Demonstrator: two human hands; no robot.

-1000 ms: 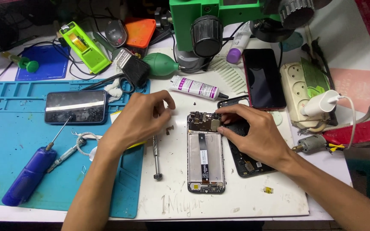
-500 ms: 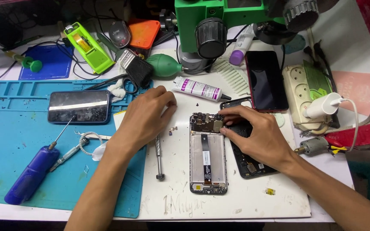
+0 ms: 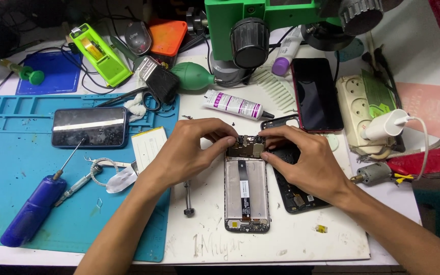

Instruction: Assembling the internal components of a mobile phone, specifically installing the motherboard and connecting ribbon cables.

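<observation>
An opened phone [image 3: 246, 196] lies face down on a white mat [image 3: 281, 239], its battery and flex cable showing. Both hands meet at its top end. My left hand [image 3: 189, 150] pinches the upper left corner of the dark circuit board [image 3: 248, 147] there. My right hand [image 3: 306, 160] presses on the board's upper right side with its fingertips. Under my right hand lies a black back cover [image 3: 299, 198], partly hidden.
A blue work mat [image 3: 21, 168] at the left holds a dark phone [image 3: 89, 127], a blue screwdriver [image 3: 34, 209] and tweezers [image 3: 105, 163]. A small screwdriver [image 3: 188, 198] lies beside the opened phone. Behind are a glue tube [image 3: 235, 105], another phone [image 3: 315, 94], a green microscope [image 3: 260, 25] and a power strip [image 3: 365, 114].
My left hand slid right onto the top of the opened phone, and both hands now grip the circuit board. The view has shifted slightly.
</observation>
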